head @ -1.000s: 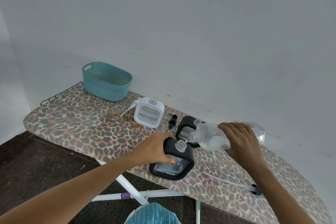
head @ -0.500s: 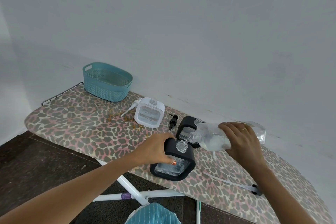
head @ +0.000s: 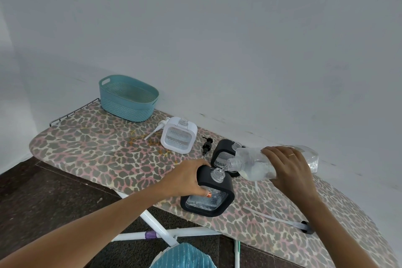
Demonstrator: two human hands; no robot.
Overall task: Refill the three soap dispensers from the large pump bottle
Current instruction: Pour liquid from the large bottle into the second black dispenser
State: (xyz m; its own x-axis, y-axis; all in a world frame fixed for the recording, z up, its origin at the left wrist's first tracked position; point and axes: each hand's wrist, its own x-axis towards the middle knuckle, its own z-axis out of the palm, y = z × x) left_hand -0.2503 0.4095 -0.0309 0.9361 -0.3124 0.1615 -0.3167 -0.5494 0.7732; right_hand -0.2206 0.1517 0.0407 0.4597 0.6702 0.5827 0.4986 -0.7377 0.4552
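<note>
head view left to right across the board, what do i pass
teal woven plastic basket, white pump head lying flat, white square soap dispenser, small black pump head, clear large plastic bottle in the right hand. Overlapping, left out: black square dispenser in the left hand, and the one behind.

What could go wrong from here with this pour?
1. The large bottle, tilted almost flat in the right hand, feeds a narrow neck on the near black dispenser; soap may miss and run onto the ironing board.
2. That dispenser stands by the board's front edge; if the left hand loses its grip, it could tip off.
3. The loose pump lies near the right forearm and could get knocked off.
</note>
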